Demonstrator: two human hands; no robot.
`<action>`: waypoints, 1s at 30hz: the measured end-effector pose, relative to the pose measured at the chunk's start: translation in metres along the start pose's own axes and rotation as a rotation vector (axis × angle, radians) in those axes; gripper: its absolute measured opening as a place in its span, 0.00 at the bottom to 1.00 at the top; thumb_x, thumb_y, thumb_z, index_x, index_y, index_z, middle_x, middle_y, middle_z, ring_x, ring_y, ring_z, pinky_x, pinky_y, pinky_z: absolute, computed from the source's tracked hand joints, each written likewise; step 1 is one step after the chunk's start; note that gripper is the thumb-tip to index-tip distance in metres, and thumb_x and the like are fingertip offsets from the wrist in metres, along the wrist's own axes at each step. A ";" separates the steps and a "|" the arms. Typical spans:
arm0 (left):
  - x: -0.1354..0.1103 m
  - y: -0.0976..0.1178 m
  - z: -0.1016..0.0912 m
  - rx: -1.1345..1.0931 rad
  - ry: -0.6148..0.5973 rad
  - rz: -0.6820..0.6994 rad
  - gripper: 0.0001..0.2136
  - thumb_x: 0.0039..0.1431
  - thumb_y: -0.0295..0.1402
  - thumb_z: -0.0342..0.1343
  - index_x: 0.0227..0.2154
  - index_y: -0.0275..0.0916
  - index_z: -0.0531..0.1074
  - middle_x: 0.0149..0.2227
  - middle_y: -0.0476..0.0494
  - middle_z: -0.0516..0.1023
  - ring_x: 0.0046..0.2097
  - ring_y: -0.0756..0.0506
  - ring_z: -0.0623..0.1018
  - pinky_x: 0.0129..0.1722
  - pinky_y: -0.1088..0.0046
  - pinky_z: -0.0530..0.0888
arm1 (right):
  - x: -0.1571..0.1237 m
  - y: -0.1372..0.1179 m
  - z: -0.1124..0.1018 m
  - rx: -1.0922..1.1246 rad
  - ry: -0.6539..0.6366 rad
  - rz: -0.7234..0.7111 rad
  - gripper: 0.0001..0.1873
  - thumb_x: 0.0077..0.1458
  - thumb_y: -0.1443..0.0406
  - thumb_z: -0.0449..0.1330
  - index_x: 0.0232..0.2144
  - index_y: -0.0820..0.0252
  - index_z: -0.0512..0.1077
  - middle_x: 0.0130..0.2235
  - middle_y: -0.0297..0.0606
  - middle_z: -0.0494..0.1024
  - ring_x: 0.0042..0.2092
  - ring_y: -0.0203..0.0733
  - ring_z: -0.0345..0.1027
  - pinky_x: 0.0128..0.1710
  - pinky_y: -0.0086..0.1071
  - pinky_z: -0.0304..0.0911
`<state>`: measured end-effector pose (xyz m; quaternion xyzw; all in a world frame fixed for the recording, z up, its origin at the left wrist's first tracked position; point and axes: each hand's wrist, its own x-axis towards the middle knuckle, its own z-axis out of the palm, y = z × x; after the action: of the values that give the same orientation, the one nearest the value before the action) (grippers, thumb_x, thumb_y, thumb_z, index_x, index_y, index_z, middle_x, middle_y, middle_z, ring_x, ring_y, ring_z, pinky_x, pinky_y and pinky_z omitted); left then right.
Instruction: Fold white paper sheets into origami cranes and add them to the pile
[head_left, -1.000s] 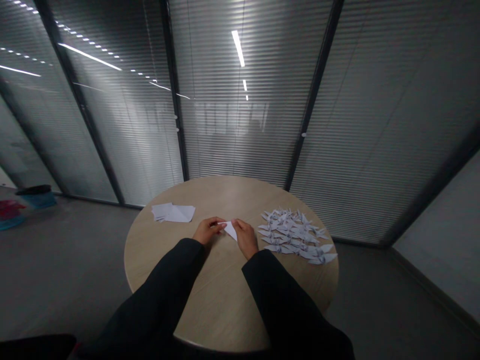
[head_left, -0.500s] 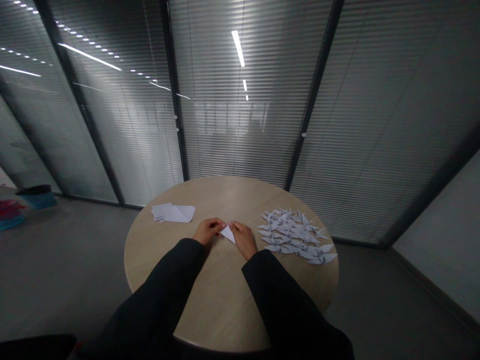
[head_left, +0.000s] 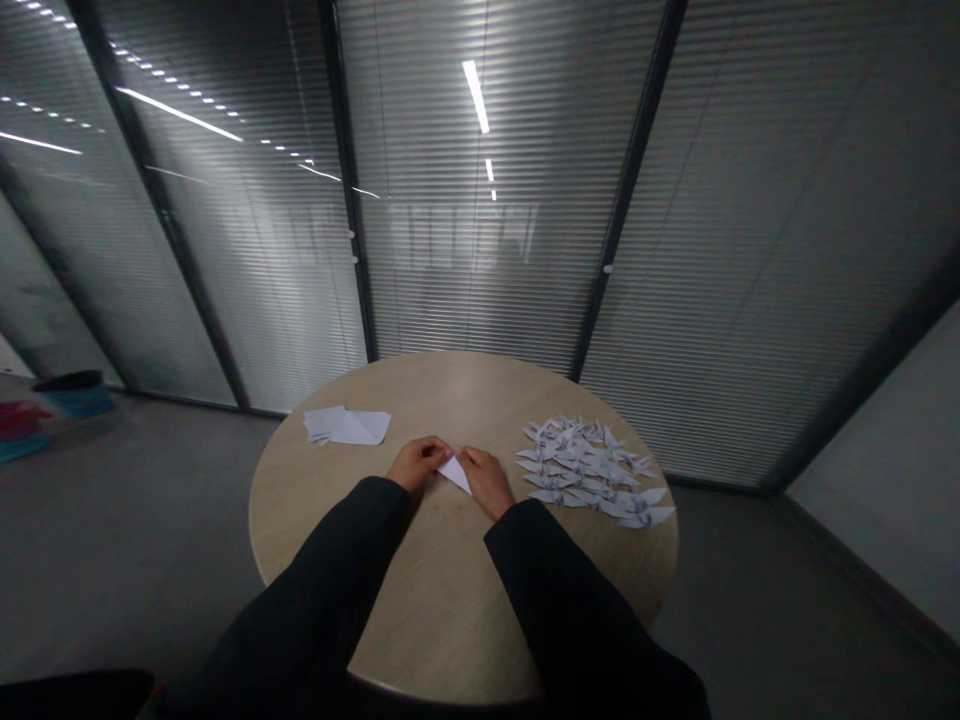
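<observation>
A small folded piece of white paper (head_left: 455,474) is held between my two hands over the middle of the round table (head_left: 420,620). My left hand (head_left: 417,463) pinches its upper left edge with thumb and fingers. On the other side, my right hand (head_left: 487,480) grips the paper's right edge, its thumb near the top. The fingers partly cover the paper, so its full folded shape is hidden. To the right of my right hand lie many folded paper cranes (head_left: 581,465), set close together in rough rows.
White paper sheets (head_left: 358,427) lie in a loose stack at the table's left. Behind the table stands a glass partition with blinds (head_left: 480,300). Blue and red buckets (head_left: 79,395) rest on the floor at far left.
My fingers have shifted slightly at the paper's top edge, and a little more of the paper shows between my hands. The cranes and the sheets have stayed put.
</observation>
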<state>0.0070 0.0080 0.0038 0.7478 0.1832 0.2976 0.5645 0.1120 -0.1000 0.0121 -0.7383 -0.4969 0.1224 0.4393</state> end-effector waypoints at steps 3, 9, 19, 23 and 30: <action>0.000 0.000 0.000 0.003 -0.009 -0.014 0.16 0.45 0.44 0.59 0.24 0.34 0.69 0.21 0.49 0.69 0.24 0.51 0.69 0.24 0.75 0.67 | -0.001 -0.001 -0.001 0.000 0.000 -0.001 0.19 0.58 0.59 0.46 0.23 0.60 0.70 0.24 0.33 0.70 0.28 0.35 0.60 0.26 0.26 0.48; 0.000 0.001 0.002 -0.002 -0.003 -0.011 0.16 0.43 0.45 0.60 0.24 0.34 0.68 0.21 0.49 0.68 0.24 0.51 0.69 0.24 0.74 0.68 | -0.001 -0.003 0.000 -0.057 0.010 0.012 0.18 0.59 0.61 0.47 0.24 0.60 0.71 0.25 0.35 0.72 0.28 0.35 0.61 0.26 0.27 0.47; 0.003 -0.003 0.000 0.084 0.036 0.059 0.12 0.44 0.40 0.59 0.23 0.35 0.69 0.22 0.50 0.69 0.26 0.51 0.68 0.27 0.76 0.64 | -0.003 -0.004 0.001 -0.094 0.043 -0.022 0.18 0.59 0.63 0.46 0.23 0.60 0.70 0.25 0.35 0.73 0.28 0.35 0.61 0.26 0.27 0.47; 0.003 -0.003 -0.002 0.067 0.020 0.059 0.12 0.44 0.40 0.59 0.24 0.35 0.70 0.22 0.50 0.69 0.26 0.51 0.68 0.27 0.75 0.65 | -0.003 -0.003 0.001 -0.080 0.052 -0.037 0.18 0.59 0.63 0.46 0.23 0.60 0.69 0.24 0.34 0.72 0.28 0.35 0.61 0.26 0.27 0.47; 0.001 0.004 0.000 -0.123 0.023 -0.051 0.16 0.39 0.43 0.63 0.24 0.33 0.69 0.22 0.49 0.70 0.26 0.50 0.71 0.28 0.71 0.71 | -0.002 -0.005 -0.003 -0.074 0.138 -0.031 0.17 0.58 0.63 0.46 0.21 0.59 0.67 0.24 0.34 0.71 0.27 0.36 0.59 0.27 0.27 0.48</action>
<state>0.0075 0.0080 0.0081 0.7034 0.1898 0.3024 0.6146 0.1097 -0.1026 0.0174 -0.7530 -0.4810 0.0462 0.4466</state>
